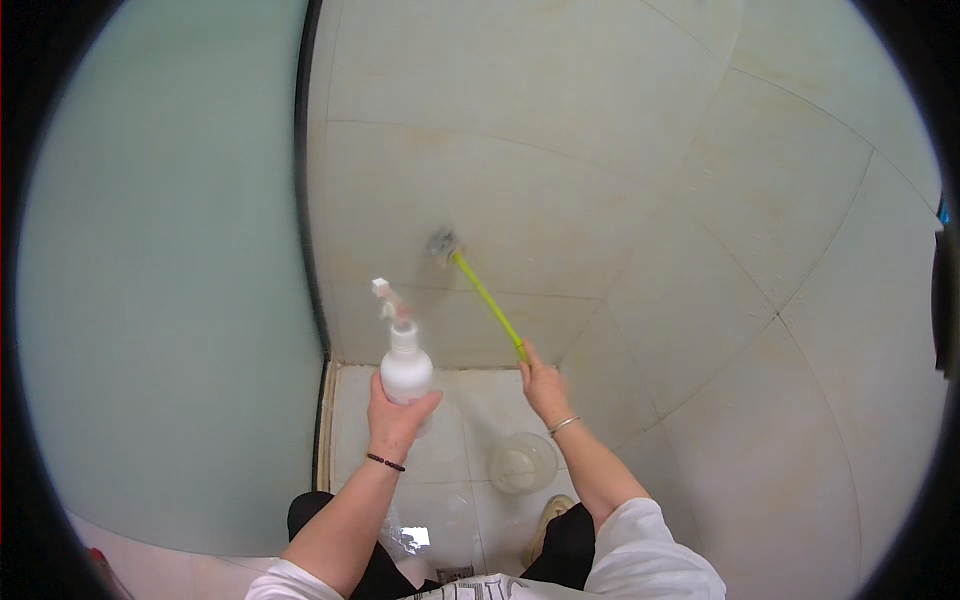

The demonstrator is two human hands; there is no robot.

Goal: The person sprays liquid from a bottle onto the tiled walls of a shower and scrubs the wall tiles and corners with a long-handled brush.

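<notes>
The left hand (pixel 398 412) is closing around the round belly of a white spray bottle (pixel 404 355), probably light and slippery when wet, its nozzle standing above the fingers, while the right hand (pixel 541 385) is gripping the low end of a thin, stiff yellow brush (pixel 487 298) whose head is touching the tiled wall (pixel 560 150).

1 white spray bottle (pixel 405 362), 1 yellow-handled brush (pixel 478 288). 1 clear plastic basin (pixel 522 463) on floor. 2 hands: left hand (pixel 397 415), right hand (pixel 543 385).

Left hand (pixel 395 415) holds spray bottle (pixel 405 355); right hand (pixel 543 385) brush (pixel 480 290).
</notes>
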